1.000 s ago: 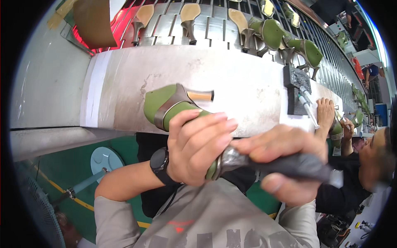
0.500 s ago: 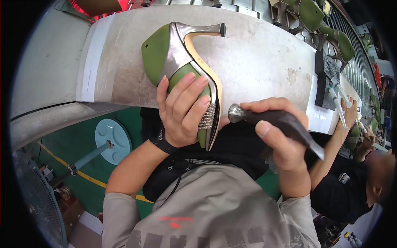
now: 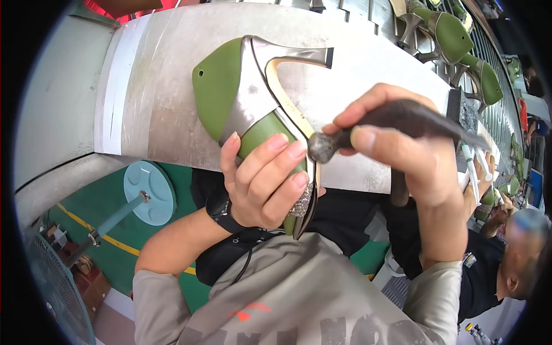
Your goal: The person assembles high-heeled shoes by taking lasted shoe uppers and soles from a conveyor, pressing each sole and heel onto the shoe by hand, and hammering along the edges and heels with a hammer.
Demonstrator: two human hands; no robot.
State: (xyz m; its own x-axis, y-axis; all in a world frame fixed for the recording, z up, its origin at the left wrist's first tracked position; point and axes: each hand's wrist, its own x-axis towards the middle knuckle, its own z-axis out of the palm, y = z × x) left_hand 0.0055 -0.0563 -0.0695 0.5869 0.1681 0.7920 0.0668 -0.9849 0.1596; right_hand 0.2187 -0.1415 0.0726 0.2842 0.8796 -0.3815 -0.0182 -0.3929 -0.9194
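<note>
A high-heeled shoe (image 3: 251,95) in metallic grey, fitted on a green last (image 3: 215,95), lies on its side in front of me, heel pointing right and toe toward my body. My left hand (image 3: 261,187) wraps round its front part beside a rhinestone strap (image 3: 301,201). In my right hand (image 3: 422,152) is a dark-handled hammer (image 3: 323,148) with a rounded metal head. That head overlaps the edge of the shoe's sole, close to my left fingertips; whether it touches cannot be made out. The hammer's far end is blurred.
Under the shoe is a pale worktable (image 3: 172,86). More green lasts with grey shoes (image 3: 451,37) stand at the far right by a roller conveyor. At right, a co-worker's hand (image 3: 486,172) is near syringes (image 3: 471,172). A blue round stool (image 3: 149,192) and a fan (image 3: 60,276) are at left.
My right hand has risen and moved right, and the hammer head now overlaps the sole's edge instead of standing apart from it. The shoe's toe has shifted slightly toward me and right.
</note>
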